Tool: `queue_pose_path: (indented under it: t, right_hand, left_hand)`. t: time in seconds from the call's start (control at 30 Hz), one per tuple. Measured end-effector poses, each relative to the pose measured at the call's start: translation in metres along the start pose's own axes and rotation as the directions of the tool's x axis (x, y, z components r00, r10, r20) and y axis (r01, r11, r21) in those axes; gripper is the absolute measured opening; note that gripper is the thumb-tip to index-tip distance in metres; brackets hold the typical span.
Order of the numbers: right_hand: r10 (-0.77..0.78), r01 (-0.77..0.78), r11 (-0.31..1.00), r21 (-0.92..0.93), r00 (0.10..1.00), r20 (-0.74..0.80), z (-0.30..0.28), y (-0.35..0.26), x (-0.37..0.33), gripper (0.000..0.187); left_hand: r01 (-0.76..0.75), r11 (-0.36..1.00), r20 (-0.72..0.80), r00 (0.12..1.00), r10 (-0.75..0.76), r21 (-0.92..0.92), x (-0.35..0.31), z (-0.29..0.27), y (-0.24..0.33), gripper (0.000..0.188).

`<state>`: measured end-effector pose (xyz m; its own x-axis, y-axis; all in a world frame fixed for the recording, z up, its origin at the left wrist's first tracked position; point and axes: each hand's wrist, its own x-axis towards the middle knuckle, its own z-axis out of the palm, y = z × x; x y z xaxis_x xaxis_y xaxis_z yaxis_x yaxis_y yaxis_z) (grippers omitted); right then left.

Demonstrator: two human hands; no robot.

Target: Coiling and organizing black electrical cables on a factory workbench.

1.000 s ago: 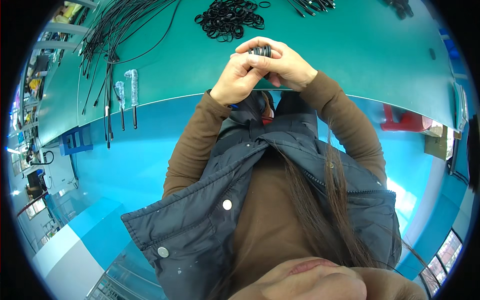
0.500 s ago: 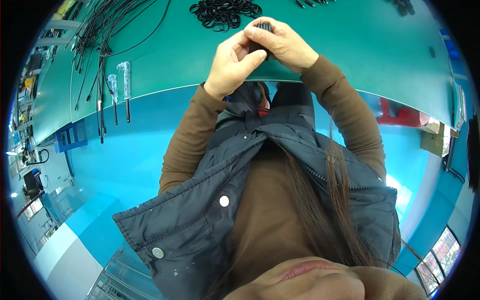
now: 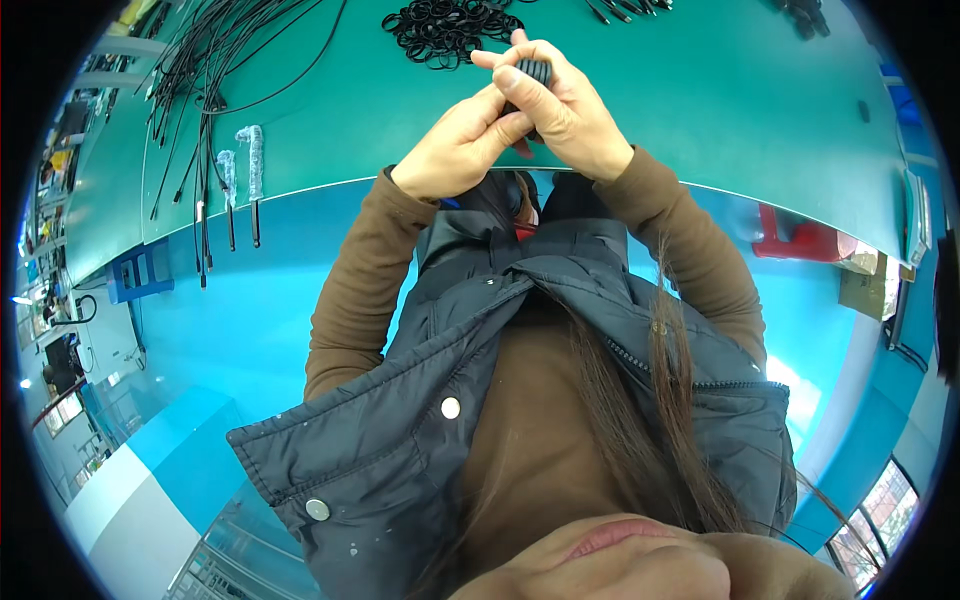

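Observation:
A tightly coiled black cable (image 3: 536, 71) is held between my two hands above the front edge of the green table. My right hand (image 3: 575, 115) wraps round it, thumb across the coil and fingertips reaching over its far side. Against its lower left part, my left hand (image 3: 455, 148) closes with thumb and fingers, which hide much of that end. Just beyond my fingertips lies a pile of small black rings (image 3: 440, 32), which look like bands.
Loose black cables (image 3: 215, 60) spread over the left of the green table (image 3: 700, 110), some hanging past its edge. Beside them lie two black-tipped pieces in clear wrap (image 3: 250, 160). Cable plugs (image 3: 625, 10) sit at the far side. A red stool (image 3: 790, 235) stands below, right.
Both hands have come slightly nearer to me. The fingers of my right hand have loosened and stretched, so more of the coil shows. My left hand has slid lower along it.

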<state>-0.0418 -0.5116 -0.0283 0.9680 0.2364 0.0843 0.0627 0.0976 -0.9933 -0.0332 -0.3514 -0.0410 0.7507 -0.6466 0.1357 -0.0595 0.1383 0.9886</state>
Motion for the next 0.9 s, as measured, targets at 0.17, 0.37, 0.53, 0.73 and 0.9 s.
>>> queue_pose_path:
  t: [0.17, 0.37, 0.53, 0.73, 0.9]
  right_hand:
    - [-0.116, 0.140, 0.960, -0.242, 0.987, 0.114, -0.006, 0.001, -0.001, 0.028]
    - [-0.015, 0.017, 1.000, -0.005, 0.964, 0.264, -0.007, -0.004, -0.002, 0.024]
    - [-0.154, 0.200, 0.964, -0.177, 0.957, 0.245, -0.003, 0.017, -0.001, 0.022]
    - [-0.136, 0.159, 0.980, -0.118, 0.974, 0.179, 0.003, 0.022, -0.002, 0.020]
    - [0.028, -0.013, 0.998, -0.059, 0.965, 0.259, 0.001, 0.015, 0.008, 0.022]
  left_hand:
    - [-0.025, 1.000, 0.081, 0.996, 0.023, 0.013, -0.009, -0.003, -0.004, 0.017]
    - [-0.082, 0.996, 0.073, 0.994, 0.084, -0.036, -0.016, 0.004, -0.005, 0.015]
    - [0.019, 0.998, 0.039, 0.999, -0.017, -0.064, -0.021, 0.009, -0.003, 0.014]
    - [0.045, 0.999, 0.047, 0.998, -0.044, -0.020, -0.020, 0.006, -0.006, 0.015]
    - [0.005, 0.992, 0.097, 0.995, -0.017, 0.124, -0.023, -0.008, -0.023, 0.017]
